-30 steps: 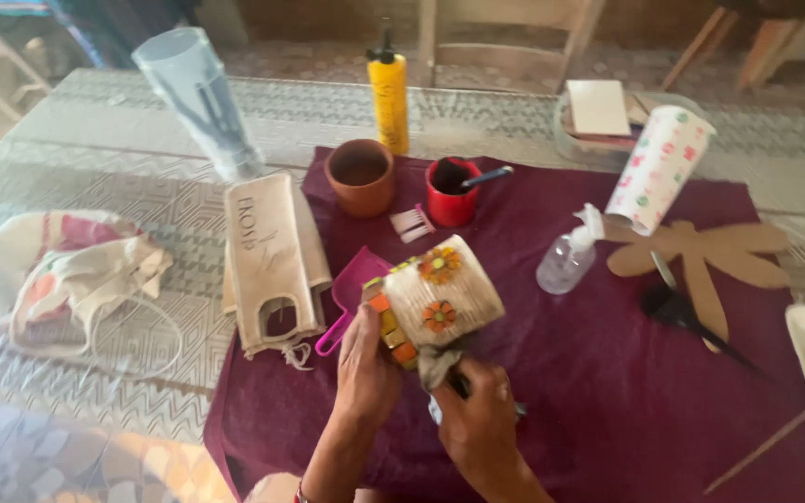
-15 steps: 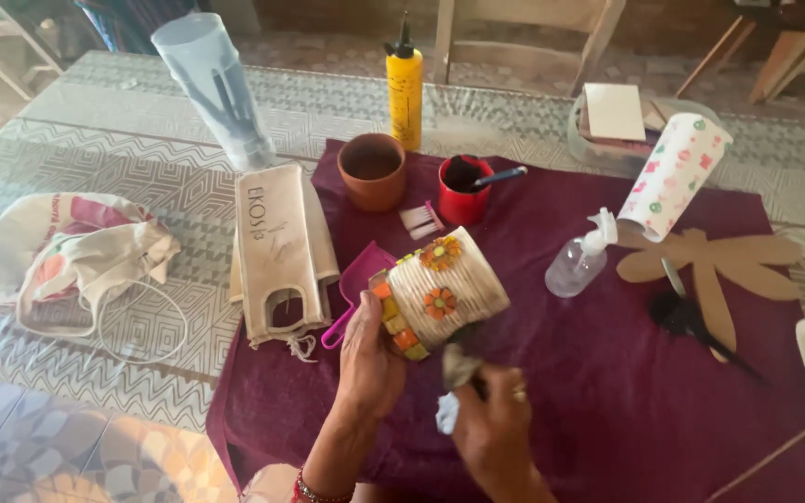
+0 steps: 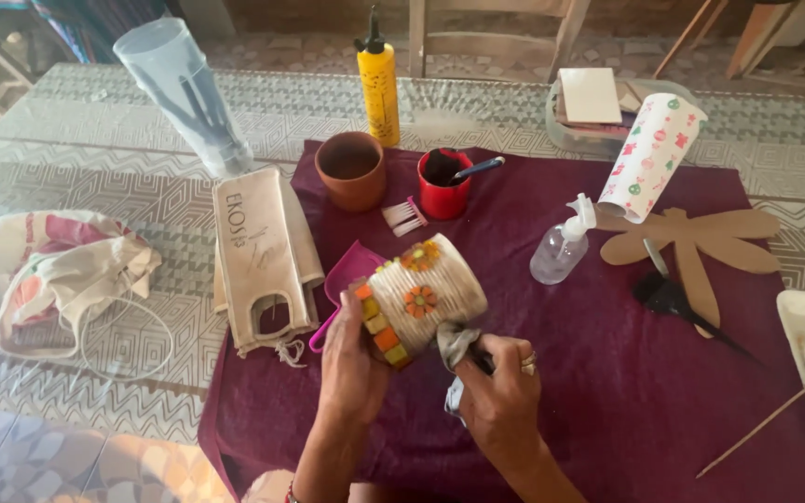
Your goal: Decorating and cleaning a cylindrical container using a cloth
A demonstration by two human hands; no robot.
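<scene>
Two hands work over a maroon cloth (image 3: 607, 373) spread on the patterned table (image 3: 95, 186). Largest item in play: twine-wrapped jar (image 3: 421, 303), tilted, held above the cloth w/ orange flower tiles on its side & a band of orange/yellow squares at one end. Left hand (image 3: 351, 359) clamped round that tiled end. Right hand (image 3: 500, 391) closed on a grey rag (image 3: 457, 343), pressed vs. the jar's side. Jar's far side hidden; rag mostly buried in the fist.
</scene>
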